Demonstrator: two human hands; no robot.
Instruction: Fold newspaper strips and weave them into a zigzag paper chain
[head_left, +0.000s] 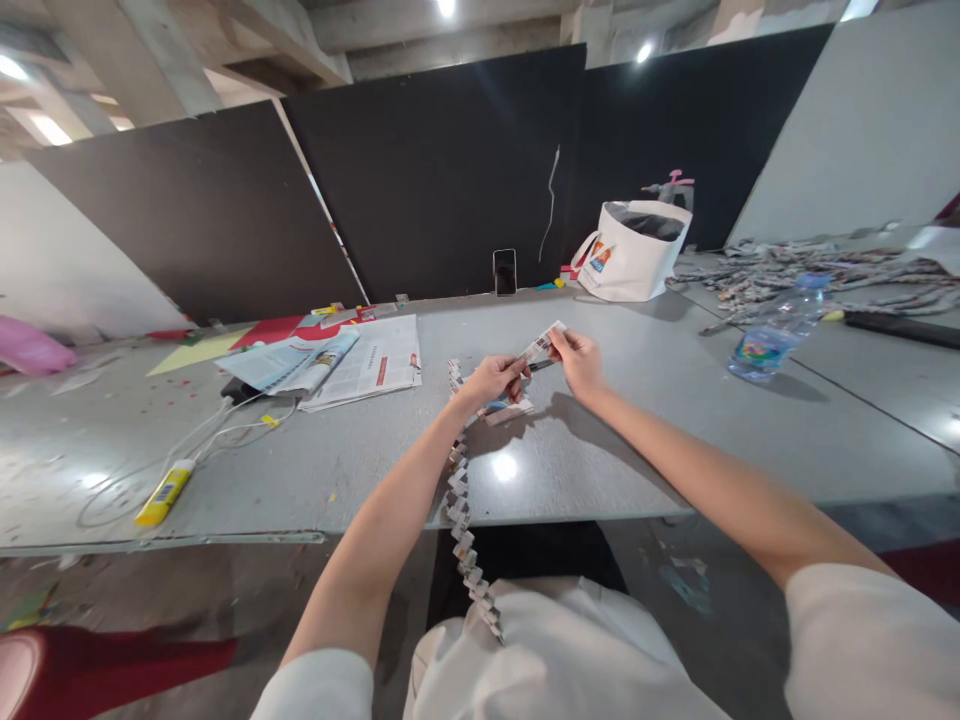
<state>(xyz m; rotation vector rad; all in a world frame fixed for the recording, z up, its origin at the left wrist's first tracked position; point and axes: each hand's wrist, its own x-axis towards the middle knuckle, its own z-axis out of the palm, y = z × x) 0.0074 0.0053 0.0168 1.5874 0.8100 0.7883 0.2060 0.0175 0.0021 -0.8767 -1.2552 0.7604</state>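
Above the grey table, a printed paper strip (538, 346) is stretched between my two hands. My left hand (495, 380) is closed on its lower end, and my right hand (576, 358) pinches the upper end. A dark, thin, pen-like object (541, 366) shows between the hands; which hand holds it, if any, I cannot tell. Under my left hand lie folded paper pieces (511, 412), partly hidden. A zigzag folded-paper chain (459, 500) runs beside my left forearm, over the table's front edge and down onto my lap.
Newspapers (382, 362) lie to the left, near a yellow glue tube (165, 493) and white cables. A phone (505, 272) leans on the black partition. To the right are a white bag (634, 255), a water bottle (776, 330) and a heap of paper strips (825, 275).
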